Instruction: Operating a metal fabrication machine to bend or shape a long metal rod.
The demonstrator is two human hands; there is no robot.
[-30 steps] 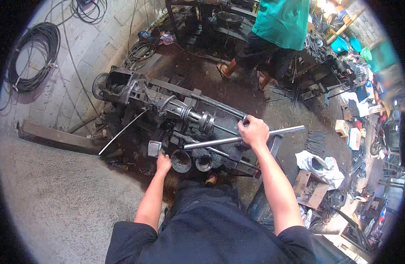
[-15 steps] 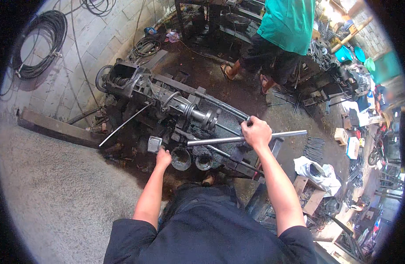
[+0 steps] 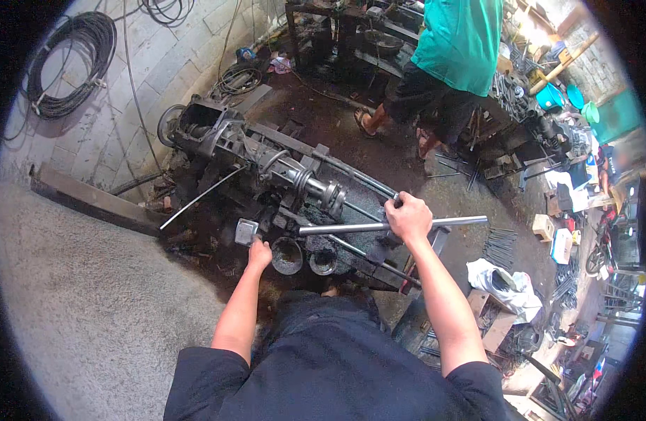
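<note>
My right hand (image 3: 410,216) is closed around a long, shiny metal bar (image 3: 337,229), which lies crosswise over the rails of a greasy machine (image 3: 281,168). A thinner rod (image 3: 364,210) runs from the machine's round chuck (image 3: 328,195) toward that hand. Lower and to the left, my left hand (image 3: 261,252) has its fingers curled at the lower corner of a small grey metal box (image 3: 246,231); part of its grip is hidden. Two round bowls (image 3: 287,256) with dark contents sit just right of my left hand, under the bar.
A person in a green shirt (image 3: 458,45) stands beyond the machine. From its left side sticks out a thin lever (image 3: 200,199). A low concrete ledge (image 3: 98,207) and coiled cable (image 3: 70,64) are at left. On the right lie dark rods (image 3: 500,247) and a white sack (image 3: 502,284).
The view has shifted slightly, and the person in green has changed stance a little. Both my hands keep their places on the box and the bar.
</note>
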